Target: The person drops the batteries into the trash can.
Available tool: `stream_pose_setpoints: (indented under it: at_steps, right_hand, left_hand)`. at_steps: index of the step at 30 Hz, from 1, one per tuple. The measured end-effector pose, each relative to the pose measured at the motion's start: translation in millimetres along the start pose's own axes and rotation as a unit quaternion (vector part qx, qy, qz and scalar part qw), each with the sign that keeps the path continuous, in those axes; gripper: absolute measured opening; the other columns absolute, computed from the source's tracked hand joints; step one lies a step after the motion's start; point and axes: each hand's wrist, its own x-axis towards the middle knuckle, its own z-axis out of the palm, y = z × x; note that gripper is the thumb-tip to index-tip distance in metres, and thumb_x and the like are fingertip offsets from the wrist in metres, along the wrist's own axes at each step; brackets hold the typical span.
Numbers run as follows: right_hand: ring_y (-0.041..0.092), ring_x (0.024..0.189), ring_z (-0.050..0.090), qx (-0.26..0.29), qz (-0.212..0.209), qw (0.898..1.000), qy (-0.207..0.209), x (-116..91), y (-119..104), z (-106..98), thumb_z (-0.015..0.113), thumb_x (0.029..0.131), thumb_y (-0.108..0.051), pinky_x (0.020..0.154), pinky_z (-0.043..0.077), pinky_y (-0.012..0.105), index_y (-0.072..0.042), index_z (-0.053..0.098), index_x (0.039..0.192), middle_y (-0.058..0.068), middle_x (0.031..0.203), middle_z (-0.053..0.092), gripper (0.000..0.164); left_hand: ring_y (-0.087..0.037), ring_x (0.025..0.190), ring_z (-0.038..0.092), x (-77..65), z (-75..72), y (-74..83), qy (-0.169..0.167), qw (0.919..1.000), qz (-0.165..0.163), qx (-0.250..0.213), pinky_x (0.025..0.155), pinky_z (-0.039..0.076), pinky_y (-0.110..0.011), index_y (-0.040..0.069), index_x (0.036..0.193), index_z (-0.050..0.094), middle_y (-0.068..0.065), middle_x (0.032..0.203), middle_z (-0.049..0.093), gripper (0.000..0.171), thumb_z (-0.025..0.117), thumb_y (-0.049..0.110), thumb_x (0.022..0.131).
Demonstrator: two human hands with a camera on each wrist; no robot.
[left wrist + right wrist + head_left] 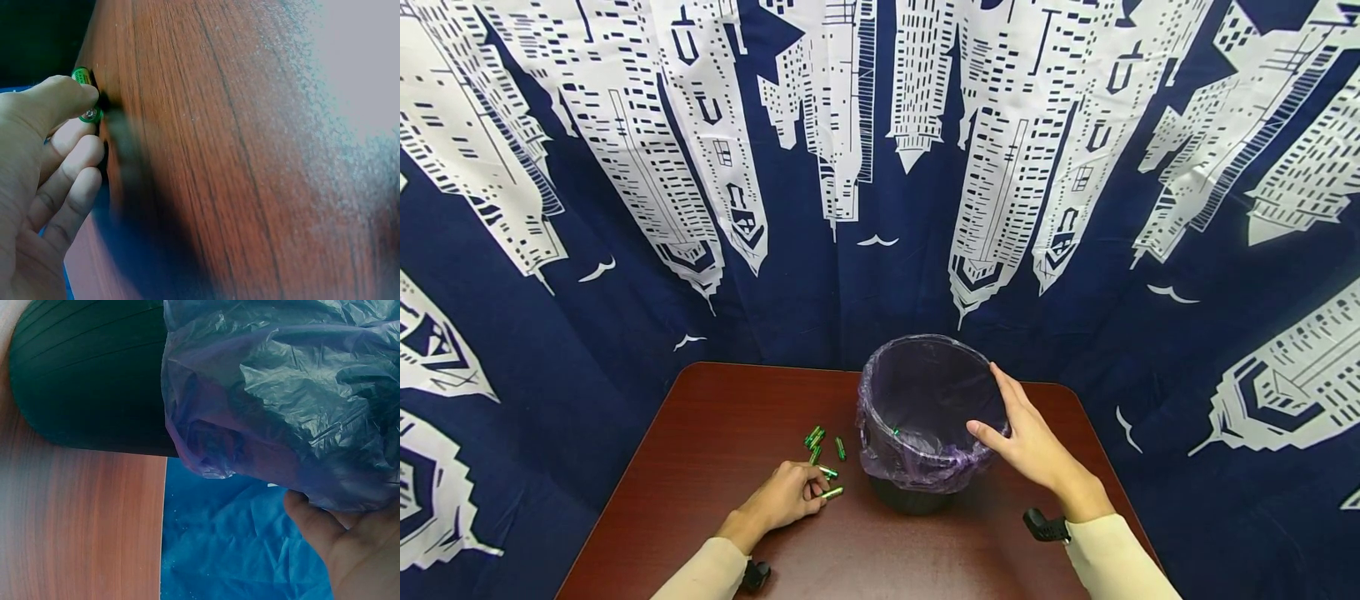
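Observation:
In the head view, my left hand point(784, 497) is low over the table beside several loose green batteries point(815, 437). Its thumb and index finger pinch one green battery point(81, 76), partly hidden by the thumb in the left wrist view. On the right, my right hand point(1036, 446) rests against the side of a dark bin point(913, 500), thumb and fingers spread along the rim. A translucent purple bag point(281, 394) lines the bin and folds over its rim. A small green thing point(896, 432) shows inside the bin.
The reddish-brown wooden table point(722, 417) carries the bin and batteries. Behind and around it hangs a navy curtain point(805, 308) printed with white buildings. Dark wrist cameras point(1045, 527) sit on both wrists.

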Motion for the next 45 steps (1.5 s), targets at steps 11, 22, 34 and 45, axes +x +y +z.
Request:
stream_pose_setpoints:
  at_steps: [11,22,34,45]
  right_hand:
    - [0.056,0.175,0.031,0.001,0.0,1.0,0.004,-0.7,1.0,-0.6,0.078,0.106,-0.052,0.133,0.031,0.087,-0.016,0.014,0.188,0.021,0.193,0.023,0.111]
    - [0.058,0.174,0.031,0.003,0.001,1.0,0.001,-1.0,-1.8,-2.8,0.077,0.106,-0.054,0.133,0.031,0.087,-0.014,0.014,0.188,0.023,0.193,0.023,0.111]
    - [0.058,0.174,0.032,0.005,0.001,1.0,0.005,-3.5,1.1,-1.3,0.077,0.105,-0.056,0.132,0.032,0.087,-0.013,0.016,0.188,0.023,0.193,0.023,0.111]
    - [0.058,0.174,0.033,0.007,-0.002,1.0,0.011,-5.2,0.8,-0.9,0.077,0.105,-0.055,0.132,0.032,0.087,-0.013,0.017,0.188,0.025,0.192,0.025,0.11]
  left_hand:
    - [0.007,0.075,0.065,1.8,-5.3,1.5,0.017,0.9998,0.003,-0.011,0.067,0.06,-0.018,0.007,0.103,0.084,0.001,0.087,0.079,0.014,0.091,-0.001,0.094]
    - [0.005,0.076,0.066,7.7,-19.0,12.5,0.04,0.9984,0.031,-0.026,0.067,0.061,-0.017,0.004,0.105,0.085,-0.006,0.095,0.083,0.012,0.091,-0.001,0.095]
    - [0.004,0.079,0.067,22.6,-48.1,27.6,0.084,0.9947,0.059,-0.008,0.069,0.063,-0.02,0.006,0.104,0.086,-0.002,0.095,0.08,0.016,0.094,-0.001,0.093]
    - [0.002,0.078,0.067,41.5,-84.6,43.7,0.149,0.9859,0.074,0.018,0.069,0.062,-0.019,0.007,0.106,0.086,0.0,0.092,0.079,0.025,0.097,-0.005,0.086]
